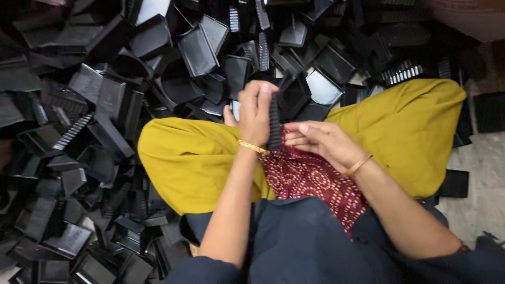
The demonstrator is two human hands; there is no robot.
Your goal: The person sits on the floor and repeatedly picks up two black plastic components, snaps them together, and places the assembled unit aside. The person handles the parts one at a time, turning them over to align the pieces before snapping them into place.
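Narrow black plastic strip with a ribbed, comb-like edge (pixel 274 123): held upright over the lap, where both hands can reach it. Left hand (pixel 256 113) closed around its upper part, fingers wrapped over the top, steadying it. Right hand (pixel 323 142) half-curled, fingertips against the strip's lower end by the dark red patterned cloth (pixel 310 179). Mustard-yellow trousers (pixel 194 160) on crossed legs form the work surface. Heap of black plastic trays and ribbed strips (pixel 105 94) lies around the knees, within arm's reach.

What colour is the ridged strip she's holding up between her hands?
Black. The ridged strip is the same black as the plastic parts piled around; the head view shows it against the red dotted cloth.
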